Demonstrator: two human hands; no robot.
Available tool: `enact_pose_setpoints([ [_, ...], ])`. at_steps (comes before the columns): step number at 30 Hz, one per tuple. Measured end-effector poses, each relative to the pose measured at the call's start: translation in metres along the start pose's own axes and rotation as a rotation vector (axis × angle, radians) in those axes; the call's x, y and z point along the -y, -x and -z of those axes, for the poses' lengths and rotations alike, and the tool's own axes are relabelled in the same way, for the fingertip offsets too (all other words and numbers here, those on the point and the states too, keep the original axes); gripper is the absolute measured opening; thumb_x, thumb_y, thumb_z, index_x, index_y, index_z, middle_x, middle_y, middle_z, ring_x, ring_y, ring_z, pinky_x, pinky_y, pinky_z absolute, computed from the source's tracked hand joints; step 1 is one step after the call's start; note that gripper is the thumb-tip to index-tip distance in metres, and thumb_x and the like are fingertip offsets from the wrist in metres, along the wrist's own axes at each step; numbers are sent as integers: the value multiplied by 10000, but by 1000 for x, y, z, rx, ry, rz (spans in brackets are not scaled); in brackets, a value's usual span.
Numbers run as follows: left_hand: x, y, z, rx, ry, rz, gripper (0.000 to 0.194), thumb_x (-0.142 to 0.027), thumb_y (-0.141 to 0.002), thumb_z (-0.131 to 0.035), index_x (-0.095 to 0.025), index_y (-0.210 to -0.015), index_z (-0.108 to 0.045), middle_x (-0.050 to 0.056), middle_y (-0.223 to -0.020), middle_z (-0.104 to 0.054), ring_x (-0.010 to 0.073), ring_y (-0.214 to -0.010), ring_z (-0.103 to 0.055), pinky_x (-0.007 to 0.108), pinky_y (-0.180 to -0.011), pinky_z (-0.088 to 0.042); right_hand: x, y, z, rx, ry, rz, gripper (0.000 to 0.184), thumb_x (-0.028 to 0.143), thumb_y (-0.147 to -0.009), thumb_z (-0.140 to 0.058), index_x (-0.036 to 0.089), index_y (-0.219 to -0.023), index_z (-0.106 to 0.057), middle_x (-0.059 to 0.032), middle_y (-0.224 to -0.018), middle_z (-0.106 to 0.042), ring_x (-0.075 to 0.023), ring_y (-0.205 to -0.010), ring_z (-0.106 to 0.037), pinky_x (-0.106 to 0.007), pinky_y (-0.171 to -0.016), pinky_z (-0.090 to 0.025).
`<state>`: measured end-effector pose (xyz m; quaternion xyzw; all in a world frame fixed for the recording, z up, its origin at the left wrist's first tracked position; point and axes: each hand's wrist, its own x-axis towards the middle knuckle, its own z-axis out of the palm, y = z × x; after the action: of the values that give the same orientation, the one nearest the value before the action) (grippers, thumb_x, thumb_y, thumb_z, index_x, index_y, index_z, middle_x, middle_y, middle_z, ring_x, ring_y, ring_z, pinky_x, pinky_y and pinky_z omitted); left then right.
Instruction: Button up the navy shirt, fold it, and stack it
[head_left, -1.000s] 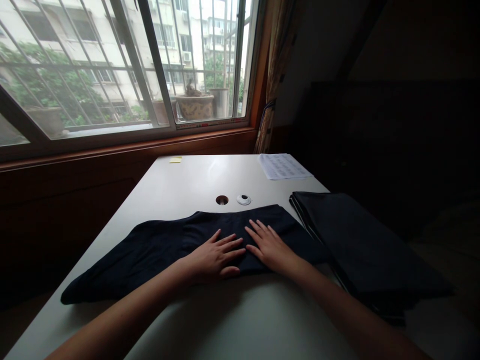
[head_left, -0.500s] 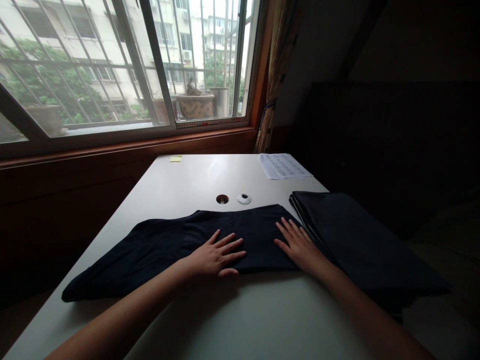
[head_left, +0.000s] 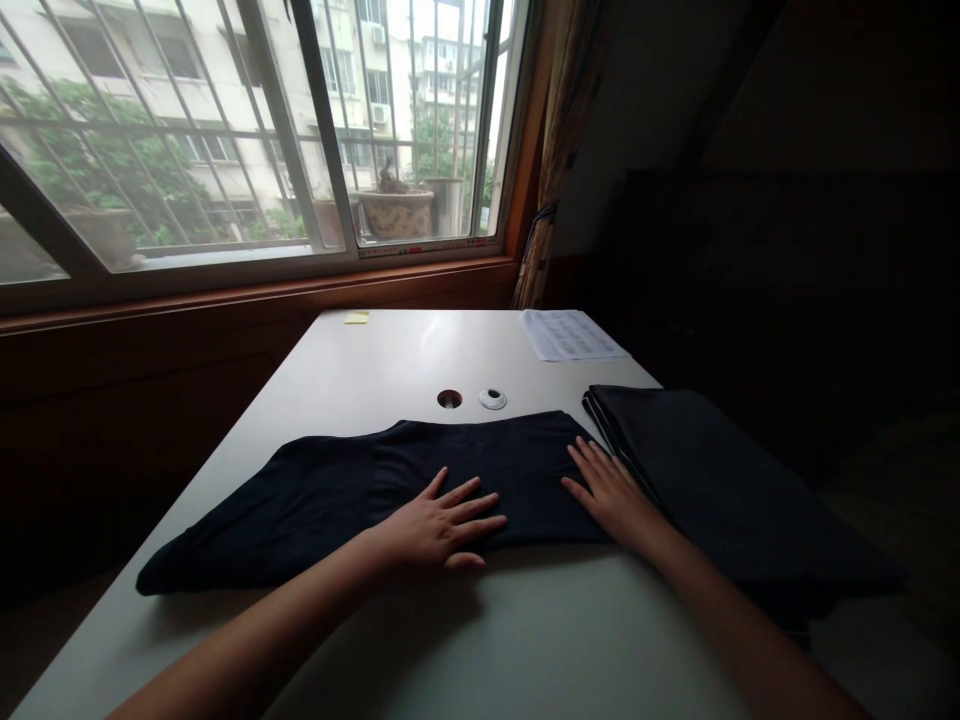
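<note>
A dark navy garment point(head_left: 322, 500) lies folded in a long strip across the white table point(head_left: 360, 375); its exact kind is hard to make out. My left hand point(head_left: 442, 522) rests flat on the middle of it, fingers spread. At the garment's right end lies my right hand point(head_left: 611, 495), palm down and fingers stretched out. Just right of that hand is a folded stack of dark cloth point(head_left: 712, 470) with thin white stripes along its left edge. Neither hand grips anything.
Printed papers point(head_left: 574, 334) lie at the table's far right, and a yellow sticky note point(head_left: 357, 318) at the far left. Behind the garment are a round cable hole point(head_left: 449, 399) and a white ring-shaped cover point(head_left: 492, 398). Beyond stands a barred window point(head_left: 225, 140) with a tied curtain point(head_left: 551, 200).
Both hands have shifted slightly to the right over the garment, still flat. The camera view has moved a little; the garment keeps much the same shape.
</note>
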<state>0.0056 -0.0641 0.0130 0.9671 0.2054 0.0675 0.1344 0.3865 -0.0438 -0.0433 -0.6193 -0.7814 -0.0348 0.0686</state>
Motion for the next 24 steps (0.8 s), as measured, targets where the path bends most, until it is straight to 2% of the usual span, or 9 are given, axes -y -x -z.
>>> enact_pose_setpoints([
  [8, -24, -47, -14, -27, 46, -68, 679, -626, -1004, -313, -289, -1582, -198, 46, -1613, -315, 286, -1523, -193, 626, -1218, -32, -5, -1, -7, -11, 28, 11, 720, 608, -996, -255, 179, -1574, -286, -91, -1647, -209, -276, -1517, -215, -495, -1212, -240],
  [15, -36, -82, -22, -28, 13, -119, 687, -626, -999, -332, -251, -1569, -248, 73, -1610, -318, 337, -1517, -190, 726, -1166, -61, -7, -3, -8, -34, 32, 18, 655, 507, -1015, -251, 145, -1557, -322, -109, -1630, -263, -271, -1503, -261, -488, -1202, -270],
  [20, -45, -91, -26, -31, -25, -136, 714, -648, -990, -314, -243, -1571, -227, 81, -1609, -325, 329, -1520, -186, 749, -1149, -89, -15, -5, -10, -63, 21, -13, 576, 391, -1025, -248, 127, -1512, -404, -127, -1595, -348, -272, -1474, -332, -476, -1158, -351],
  [24, -44, -87, -25, -44, -9, -138, 680, -642, -999, -285, -260, -1561, -258, 62, -1606, -337, 301, -1514, -220, 700, -1178, -87, -12, -14, -2, -76, 42, -15, 534, 305, -1007, -291, 114, -1480, -448, -143, -1565, -403, -285, -1453, -368, -496, -1145, -367],
])
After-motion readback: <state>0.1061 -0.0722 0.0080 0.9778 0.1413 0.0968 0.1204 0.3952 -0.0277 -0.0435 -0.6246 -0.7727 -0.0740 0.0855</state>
